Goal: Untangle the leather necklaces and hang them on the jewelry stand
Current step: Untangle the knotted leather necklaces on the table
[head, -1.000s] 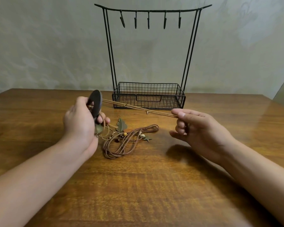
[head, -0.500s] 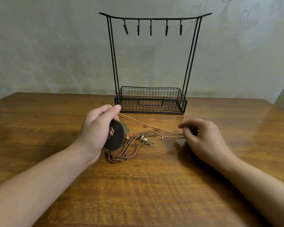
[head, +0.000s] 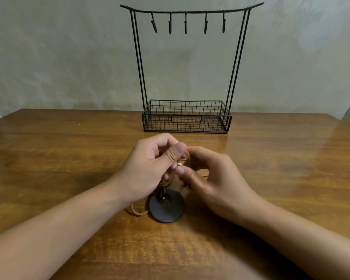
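1. Leather cord of the necklaces (head: 137,211) shows as a small tan loop on the wooden surface (head: 49,162), just left of a dark round pendant (head: 166,206) that lies flat there; the rest of the tangle is hidden under the two hands.
2. Left hand (head: 148,168) is over the middle of the surface, its thumb and fingers (head: 175,152) curled in and pinching cord; a thin strand shows at the thumb tip.
3. Right hand (head: 212,178) meets it from the right, fingers bent inward and pinching the same bundle; a small pale bead (head: 179,163) shows between the two thumbs.
4. Both hands touch or nearly touch each other, directly above and behind the pendant. The right hand is blurred.
5. Black wire jewelry stand (head: 187,116) stands upright at the far edge of the surface against the wall, well apart from the hands; its mesh basket forms the base.
6. Five hooks (head: 186,25) hang from the stand's curved top bar, none carrying a necklace.
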